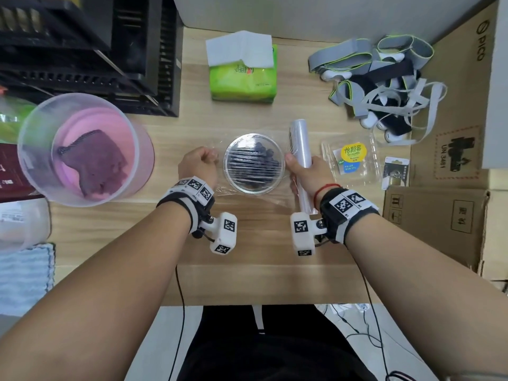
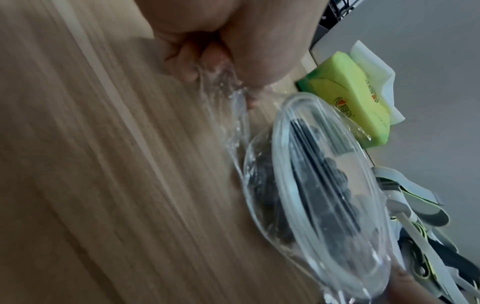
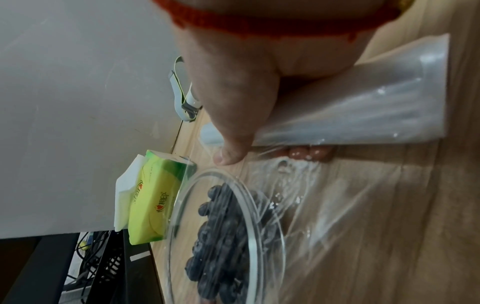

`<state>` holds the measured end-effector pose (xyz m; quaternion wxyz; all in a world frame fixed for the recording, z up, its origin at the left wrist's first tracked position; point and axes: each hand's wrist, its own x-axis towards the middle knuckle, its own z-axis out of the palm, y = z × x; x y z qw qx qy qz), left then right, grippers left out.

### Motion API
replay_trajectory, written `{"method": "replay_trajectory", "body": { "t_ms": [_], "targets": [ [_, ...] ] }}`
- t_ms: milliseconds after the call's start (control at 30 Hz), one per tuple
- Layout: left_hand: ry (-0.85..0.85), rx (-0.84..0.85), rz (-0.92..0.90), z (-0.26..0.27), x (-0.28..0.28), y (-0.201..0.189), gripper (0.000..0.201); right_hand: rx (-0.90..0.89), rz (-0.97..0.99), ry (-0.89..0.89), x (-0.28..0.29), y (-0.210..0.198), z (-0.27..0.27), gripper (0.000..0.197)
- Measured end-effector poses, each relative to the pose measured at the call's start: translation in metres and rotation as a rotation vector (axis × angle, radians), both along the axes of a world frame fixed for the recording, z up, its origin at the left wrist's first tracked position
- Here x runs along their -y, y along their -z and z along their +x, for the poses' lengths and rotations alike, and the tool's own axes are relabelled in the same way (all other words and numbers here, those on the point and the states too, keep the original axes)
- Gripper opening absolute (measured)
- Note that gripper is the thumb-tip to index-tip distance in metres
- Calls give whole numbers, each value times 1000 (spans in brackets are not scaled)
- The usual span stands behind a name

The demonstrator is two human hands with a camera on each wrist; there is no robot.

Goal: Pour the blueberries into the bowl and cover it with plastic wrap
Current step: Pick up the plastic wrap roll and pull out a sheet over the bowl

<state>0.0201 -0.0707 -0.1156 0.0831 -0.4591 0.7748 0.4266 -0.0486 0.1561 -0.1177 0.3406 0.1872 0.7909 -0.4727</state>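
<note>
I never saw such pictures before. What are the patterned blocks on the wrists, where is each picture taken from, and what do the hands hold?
No machine here: a person works with two bare hands. The patterned blocks at the wrists carry small cameras. The wide picture comes from a head camera looking down; the other two look along each hand. On the wooden table stands a glass bowl of blueberries. The left hand pinches the free end of clear cling film and the right hand grips the roll, so film stretches over the bowl. Nearby lie a green tissue pack, a pink bucket, a clear fruit box and tangled straps.
</note>
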Motion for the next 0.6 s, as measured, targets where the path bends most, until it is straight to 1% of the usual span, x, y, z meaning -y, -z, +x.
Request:
{"method": "replay_trajectory", "body": {
  "t_ms": [133, 267, 367, 433, 467, 500, 533, 567, 600],
  "targets": [
    [70, 40, -28, -4, 3, -4, 21, -9, 59, 29, 2, 4, 1, 77],
    [48, 58, -23, 2, 16, -3, 20, -39, 135, 19, 2, 10, 0, 72],
    [-34, 66, -30, 8, 27, -8, 28, -46, 174, 4, 3, 11, 0, 72],
    [-89, -15, -102, 5, 27, -19, 33, -42, 188, -2, 4, 10, 0, 69],
    [-74, -94, -164, 1, 23, -28, 35, -40, 195, -5, 4, 9, 0, 67],
    [-13, -181, -221, -4, 17, -37, 38, -41, 203, -4, 4, 9, 0, 65],
    [97, -251, -249, -10, 10, -46, 45, -45, 210, -3, 4, 9, 0, 63],
    [250, -288, -235, -16, 2, -54, 56, -48, 216, -3, 4, 9, 0, 63],
    [428, -280, -193, -21, -7, -59, 71, -48, 222, -3, 4, 8, 1, 63]
  ]
}}
